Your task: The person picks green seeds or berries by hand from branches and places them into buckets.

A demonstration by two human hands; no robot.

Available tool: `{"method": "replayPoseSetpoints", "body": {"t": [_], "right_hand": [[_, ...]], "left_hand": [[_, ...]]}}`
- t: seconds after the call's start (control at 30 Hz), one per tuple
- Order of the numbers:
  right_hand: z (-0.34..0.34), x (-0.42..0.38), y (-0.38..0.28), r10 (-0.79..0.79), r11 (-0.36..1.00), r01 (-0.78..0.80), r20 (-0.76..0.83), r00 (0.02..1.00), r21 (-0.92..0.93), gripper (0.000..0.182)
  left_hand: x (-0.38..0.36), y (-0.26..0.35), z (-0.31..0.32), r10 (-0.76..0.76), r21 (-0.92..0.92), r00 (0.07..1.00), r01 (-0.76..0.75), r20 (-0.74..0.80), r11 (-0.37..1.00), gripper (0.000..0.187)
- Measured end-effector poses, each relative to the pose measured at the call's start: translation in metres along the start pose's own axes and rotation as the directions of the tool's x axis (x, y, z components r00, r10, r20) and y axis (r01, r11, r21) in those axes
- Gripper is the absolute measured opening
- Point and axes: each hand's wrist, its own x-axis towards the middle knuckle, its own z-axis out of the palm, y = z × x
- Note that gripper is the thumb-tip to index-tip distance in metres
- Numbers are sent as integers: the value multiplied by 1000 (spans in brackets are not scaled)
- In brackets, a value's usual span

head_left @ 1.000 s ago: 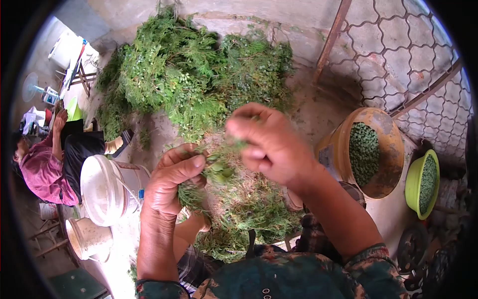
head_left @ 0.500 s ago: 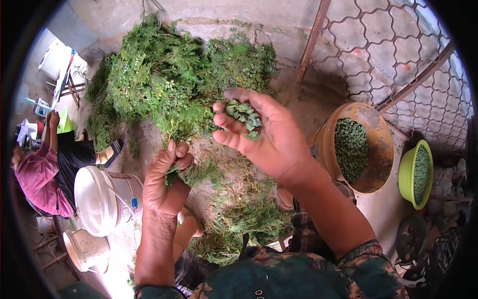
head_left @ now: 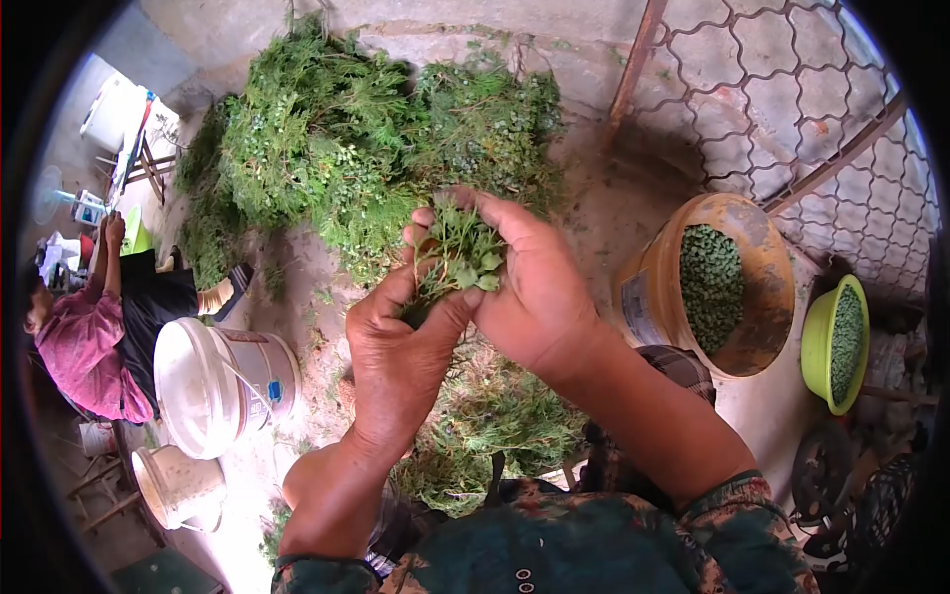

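- Head view: two bare hands meet over one conifer sprig (head_left: 457, 255), held between them above the floor.
- Left hand (head_left: 401, 342): thumb and fingers pinched on the sprig.
- Right hand (head_left: 539, 297): fingers half-curled, cupped against the sprig; whether they grip it, I cannot tell.
- Two containers of small green cones at right: one tan bucket (head_left: 770, 307), one lime-green basin (head_left: 815, 358).
- Two whitish buckets (head_left: 193, 386) at left, near one seated person (head_left: 89, 351).
- One heap of conifer branches (head_left: 327, 139) beyond the hands.
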Motion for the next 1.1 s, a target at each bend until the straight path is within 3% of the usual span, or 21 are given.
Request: {"method": "replayPoseSetpoints", "body": {"t": [0.07,0.13,0.2,0.23,0.3,0.33,0.4,0.43,0.5,0.63,0.67,0.7,0.73,0.77,0.8,0.83,0.87,0.9,0.97,1.03,1.1], "right_hand": [[-4,0,3,-5,1000,5,53,999,14,21],[-9,1,9,-10,1000,7,105,994,28,20],[-11,1,14,-243,858,318,226,943,-403,27],[-9,-2,15,-241,859,317,228,943,-401,27],[-3,-8,13,-334,494,427,289,897,-757,19],[0,-4,10,-90,957,86,0,996,-279,23],[11,-12,7,-23,962,-2,-88,996,-272,25],[15,-15,5,36,961,-84,-181,983,-262,26],[12,-12,8,98,947,-124,-101,990,-296,27],[17,-15,17,120,899,-119,-23,993,-421,20],[17,-13,18,165,907,-146,14,986,-395,17],[18,-15,22,130,903,-132,-33,991,-409,13],[17,-15,24,154,915,-166,-62,986,-367,11],[32,-21,35,-73,778,-25,-129,989,-628,11],[26,-14,32,4,833,-67,-115,993,-550,13],[33,-14,39,-73,762,-9,-99,992,-648,17],[36,-13,42,-70,701,-12,-86,994,-713,20],[37,-12,44,-29,696,-30,-70,997,-717,20],[36,-9,50,-80,590,57,12,997,-806,21],[34,-3,58,-65,578,54,20,998,-814,21],[33,-1,63,-73,559,75,41,996,-826,22]], "left_hand": [[0,-8,-5,117,52,993,-118,17,992,28],[0,-1,-6,43,9,999,-43,-15,999,23],[1,13,-6,-57,-119,997,51,-48,992,17],[2,12,-8,-56,-117,997,50,-51,992,17],[5,11,-14,-103,-296,991,75,-81,952,17],[7,12,-16,-108,-302,988,71,-110,951,17],[9,11,-24,-101,-289,988,64,-115,955,17],[10,12,-29,-96,-280,989,62,-112,958,18],[11,12,-31,-89,-280,981,38,-172,959,16],[7,22,-37,-134,-230,989,116,-67,966,13],[7,17,-42,-218,10,967,221,-134,975,13],[4,21,-49,-279,-140,960,272,-35,952,43],[5,11,-52,-145,-184,989,144,10,972,38],[5,7,-54,-78,-289,996,89,49,953,27],[1,18,-58,-119,-346,991,133,63,929,22],[-1,28,-60,-150,-410,984,175,94,895,17],[0,20,-65,-42,-145,999,40,-16,989,16],[2,12,-69,73,143,994,-61,-82,988,15],[5,8,-78,64,160,994,-49,-89,986,16],[-1,6,-91,48,175,995,-31,-93,984,17],[-5,6,-98,33,30,997,-31,-69,999,21]]}}
